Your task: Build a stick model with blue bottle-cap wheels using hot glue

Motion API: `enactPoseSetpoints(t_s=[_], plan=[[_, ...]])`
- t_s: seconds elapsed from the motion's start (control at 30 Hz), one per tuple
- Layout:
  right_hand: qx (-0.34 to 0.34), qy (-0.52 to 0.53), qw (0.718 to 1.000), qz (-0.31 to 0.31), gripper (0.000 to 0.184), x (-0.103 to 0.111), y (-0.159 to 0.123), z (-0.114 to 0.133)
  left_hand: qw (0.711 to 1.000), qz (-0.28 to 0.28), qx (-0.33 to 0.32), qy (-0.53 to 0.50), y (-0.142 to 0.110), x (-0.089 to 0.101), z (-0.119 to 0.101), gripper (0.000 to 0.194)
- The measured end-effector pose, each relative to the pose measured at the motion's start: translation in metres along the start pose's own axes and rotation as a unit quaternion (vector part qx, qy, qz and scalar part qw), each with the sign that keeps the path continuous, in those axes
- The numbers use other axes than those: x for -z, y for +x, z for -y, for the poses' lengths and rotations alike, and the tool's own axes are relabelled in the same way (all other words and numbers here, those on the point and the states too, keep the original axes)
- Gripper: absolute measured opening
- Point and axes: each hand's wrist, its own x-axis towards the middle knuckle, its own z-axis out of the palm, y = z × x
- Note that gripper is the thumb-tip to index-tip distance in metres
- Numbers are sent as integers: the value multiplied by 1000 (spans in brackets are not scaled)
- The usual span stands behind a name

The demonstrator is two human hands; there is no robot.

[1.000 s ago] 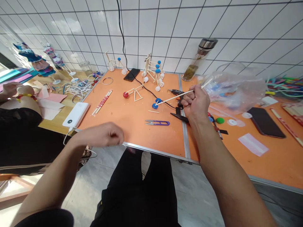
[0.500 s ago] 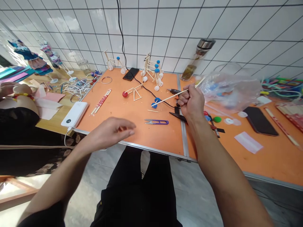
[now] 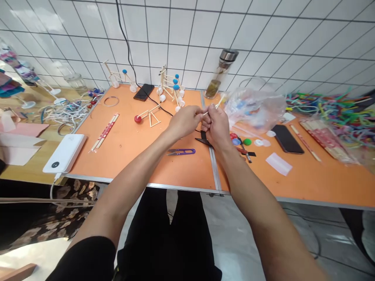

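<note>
My right hand (image 3: 217, 125) is closed around a thin wooden chopstick (image 3: 220, 101), whose pale end sticks out above the fist. My left hand (image 3: 186, 120) has its fingers pinched on the same chopstick, close beside the right hand. The rest of the stick is mostly hidden by the fingers. Purple thread snips (image 3: 183, 151) lie on the orange table (image 3: 140, 164) below my left forearm. Beyond the hands stands a stick frame (image 3: 164, 84) with blue balls and white wheels. A red ball (image 3: 137, 119) with sticks attached lies left of my left hand.
A glass tea bottle (image 3: 218, 76) stands by the tiled wall, next to a plastic bag (image 3: 252, 107). Coloured caps (image 3: 247, 142), a dark phone (image 3: 287, 139) and wrapped chopsticks (image 3: 328, 140) lie to the right. A white power bank (image 3: 64, 153) sits at the left.
My left hand has moved right and up from the table's front edge and taken hold of the chopstick. The view has turned to the right.
</note>
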Motion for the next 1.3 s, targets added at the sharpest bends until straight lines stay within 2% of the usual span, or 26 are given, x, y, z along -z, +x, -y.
enactPoseSetpoints(t_s=[0.13, 0.2, 0.27, 0.33, 0.4, 0.47, 0.53, 0.6, 0.73, 0.9, 1.1, 1.3], plan=[[1, -5, 1000, -15, 62, -3, 1, 1, 990, 80, 51, -106, -12, 12, 9, 26], [-9, 0, 1000, -24, 61, -5, 1, 2, 979, 98, 66, -166, -13, 22, 16, 33], [-17, -1, 999, -33, 59, -5, 1, 3, 972, 86, 80, -201, -12, 30, 26, 28], [-22, -9, 999, -41, 58, -4, 1, 1, 958, 41, 115, -261, -9, 37, 39, 19], [-29, -22, 998, -42, 59, -2, 2, -2, 921, -12, 158, -357, -7, 41, 53, 12], [-36, -34, 998, -38, 62, -1, 2, -6, 880, -43, 186, -435, -5, 42, 66, 17], [-42, -44, 998, -33, 67, 1, 3, -10, 856, -56, 203, -472, -5, 41, 76, 20], [-43, -54, 997, -29, 70, 2, 3, -13, 844, -58, 208, -490, -5, 39, 80, 18], [-12, -87, 996, -16, 67, 2, 1, -15, 831, -45, 213, -512, -5, 32, 76, 10], [59, -198, 978, 25, 70, -2, -6, -15, 811, -64, 233, -532, -6, 27, 64, 11], [-14, -200, 976, 79, 76, -7, -11, -20, 804, -105, 226, -540, -8, 23, 63, 15], [-47, -198, 971, 129, 74, -12, -14, -21, 822, -95, 194, -527, -11, 14, 63, 14]])
